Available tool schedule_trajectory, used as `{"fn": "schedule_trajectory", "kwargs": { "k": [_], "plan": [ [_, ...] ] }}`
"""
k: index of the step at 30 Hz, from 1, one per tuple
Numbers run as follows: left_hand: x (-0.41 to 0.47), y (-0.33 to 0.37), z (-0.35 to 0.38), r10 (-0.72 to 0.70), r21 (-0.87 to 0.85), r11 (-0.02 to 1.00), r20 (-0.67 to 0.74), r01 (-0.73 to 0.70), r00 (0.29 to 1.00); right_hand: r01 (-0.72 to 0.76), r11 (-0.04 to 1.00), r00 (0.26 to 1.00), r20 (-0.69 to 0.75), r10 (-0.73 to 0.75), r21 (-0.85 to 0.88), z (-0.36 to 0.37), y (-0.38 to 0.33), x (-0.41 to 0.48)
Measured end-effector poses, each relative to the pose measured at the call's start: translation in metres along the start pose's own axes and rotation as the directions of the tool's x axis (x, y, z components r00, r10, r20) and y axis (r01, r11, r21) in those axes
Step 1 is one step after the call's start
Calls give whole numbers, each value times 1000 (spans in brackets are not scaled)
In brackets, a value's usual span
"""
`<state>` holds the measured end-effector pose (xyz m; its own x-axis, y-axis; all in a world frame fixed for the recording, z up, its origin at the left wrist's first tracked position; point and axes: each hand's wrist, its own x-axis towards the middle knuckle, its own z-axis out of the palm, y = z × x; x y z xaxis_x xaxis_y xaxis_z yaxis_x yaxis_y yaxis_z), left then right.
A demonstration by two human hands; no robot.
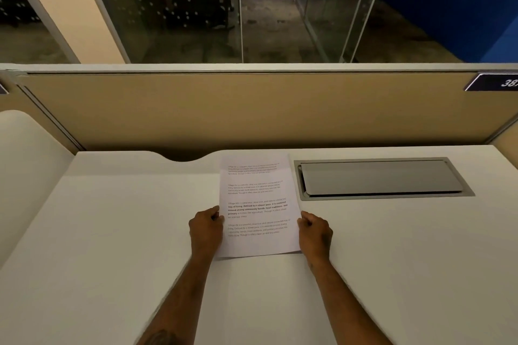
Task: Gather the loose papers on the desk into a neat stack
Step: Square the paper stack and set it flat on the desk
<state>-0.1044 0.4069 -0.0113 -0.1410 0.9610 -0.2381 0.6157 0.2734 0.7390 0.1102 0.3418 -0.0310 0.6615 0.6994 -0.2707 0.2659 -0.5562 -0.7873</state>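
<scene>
White printed papers (258,199) lie in one pile on the white desk (112,232), slightly tilted, with several paragraphs of text on the top sheet. My left hand (206,228) grips the pile's left edge, fingers curled onto the paper. My right hand (315,230) holds the right edge in the same way. The pile's edges look aligned; how many sheets it holds cannot be told.
A grey metal cable-tray lid (381,178) is set into the desk just right of the papers. A tan partition (252,109) closes the back, with a curved cable cut-out (182,155) at the desk's rear edge. A second desk surface (25,165) lies at the left.
</scene>
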Motion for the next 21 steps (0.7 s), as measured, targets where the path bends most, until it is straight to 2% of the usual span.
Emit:
{"fn": "schedule_trajectory", "kwargs": {
  "k": [13, 17, 21],
  "plan": [
    [9, -2, 7, 10, 55, 998, 24, -11, 1000, 10, 999, 1000, 10, -9, -51, -1, 1, 3],
    [10, -5, 4, 28, 87, 996, 60, -33, 998, 20, 997, 997, 79, -14, -75, -3, -1, 5],
    [2, -10, -1, 48, 91, 995, 47, -52, 998, 91, 983, 989, 129, -70, -159, -10, 3, 1]
  ]
}}
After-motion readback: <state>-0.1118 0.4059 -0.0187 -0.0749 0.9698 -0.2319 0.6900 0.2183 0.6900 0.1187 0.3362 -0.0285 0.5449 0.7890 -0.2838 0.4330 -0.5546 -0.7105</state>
